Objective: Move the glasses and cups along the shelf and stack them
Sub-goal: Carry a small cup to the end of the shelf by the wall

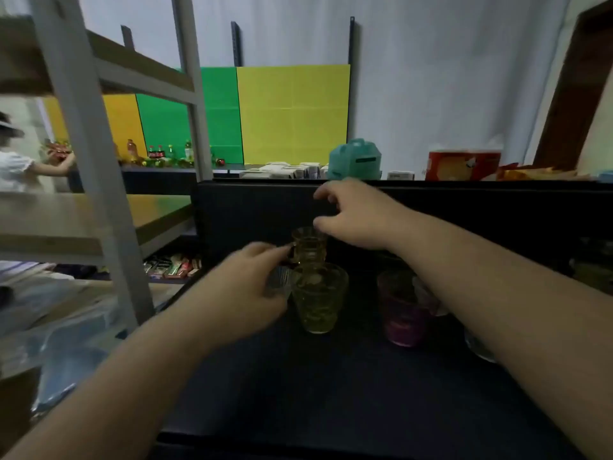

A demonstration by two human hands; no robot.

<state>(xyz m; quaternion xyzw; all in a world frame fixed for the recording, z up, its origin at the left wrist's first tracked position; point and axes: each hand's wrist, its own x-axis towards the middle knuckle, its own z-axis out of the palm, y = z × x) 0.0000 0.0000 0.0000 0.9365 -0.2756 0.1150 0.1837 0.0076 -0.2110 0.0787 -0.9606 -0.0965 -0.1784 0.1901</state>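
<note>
Dark shelf (331, 393) fills the lower middle of the frame, glassware clustered at centre. Yellow glass (318, 297) stands upright mid-frame, looks empty, maybe faint residue, cannot tell. Behind it, just above in the frame, a yellow handled cup (308, 247), upright, seems empty. Left hand (245, 287) is at the left of both, fingers curled round a small clear glass (278, 282) just beside the yellow glass; fingertip near the cup's handle, contact unclear. Right hand (355, 217) hovers over the cup's rim, thumb and fingers spread in a loose claw, grasping nothing; thumb tip near the rim, touching or not I cannot tell. Purple glass (403, 310) stands right of centre, partly behind the right forearm, another clear one at its right, mostly hidden. Handling judgement: all rigid, fragile, smooth-walled and likely slippery, light enough for one hand; take the cup by its handle or pinch the rim, the tumblers round the wall near the top. Stacking needs straight lowering, glass on glass may chip or jam.
</note>
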